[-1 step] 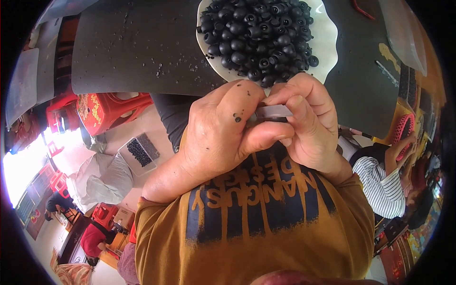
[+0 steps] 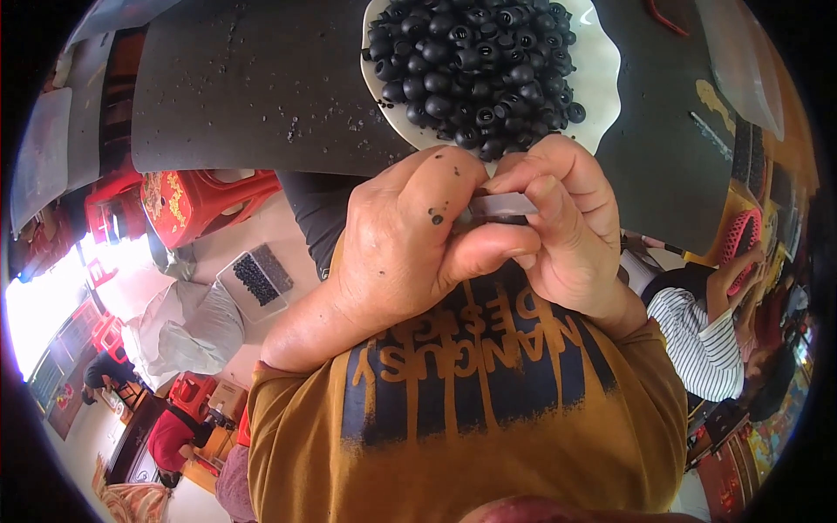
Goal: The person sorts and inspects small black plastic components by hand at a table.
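In front of my chest, my left hand and my right hand meet at a small flat translucent grey piece with a dark lower edge. The left fingers are curled, and the left thumb lies along the piece's underside. On the other side my right thumb and forefinger pinch its end. Fingers hide much of the piece, so its kind cannot be made out. Dark specks stick to the left hand. Just beyond the hands, a white wavy-rimmed plate carries a heap of small round black parts, some with slotted openings.
The dark tabletop has scattered bits on it. Left of me are a red stool, a clear box of small black parts and white sacks. A person in a striped sleeve sits at the right.
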{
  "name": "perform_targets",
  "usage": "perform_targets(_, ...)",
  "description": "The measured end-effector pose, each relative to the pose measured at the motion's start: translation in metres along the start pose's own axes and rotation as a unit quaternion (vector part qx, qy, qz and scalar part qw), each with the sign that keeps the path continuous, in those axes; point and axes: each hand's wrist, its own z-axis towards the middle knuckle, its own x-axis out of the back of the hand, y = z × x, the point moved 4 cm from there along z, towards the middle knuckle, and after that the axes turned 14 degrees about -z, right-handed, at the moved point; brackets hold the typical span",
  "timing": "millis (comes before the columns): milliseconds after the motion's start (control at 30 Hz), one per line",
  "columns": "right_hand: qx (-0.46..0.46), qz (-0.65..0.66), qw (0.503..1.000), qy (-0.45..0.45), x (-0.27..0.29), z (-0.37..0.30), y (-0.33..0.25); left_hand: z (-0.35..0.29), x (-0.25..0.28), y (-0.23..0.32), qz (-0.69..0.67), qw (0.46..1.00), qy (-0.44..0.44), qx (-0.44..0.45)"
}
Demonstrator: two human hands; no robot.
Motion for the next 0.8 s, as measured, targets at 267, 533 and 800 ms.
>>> perform_targets(267,-0.017,0.056,0.998,0.01,-0.003,-0.003,0.005,-0.003,-0.003,-0.004,0.046,0.998,0.014,-0.049)
perform_targets(533,-0.034,0.063,0.997,0.036,-0.003,-0.006,0.007,-0.006,-0.007,-0.008,0.111,0.99,0.022,-0.087)
perform_targets(800,-0.027,0.039,0.999,-0.016,0.002,0.001,0.007,-0.005,-0.005,-0.011,0.138,0.983,0.039,-0.111)
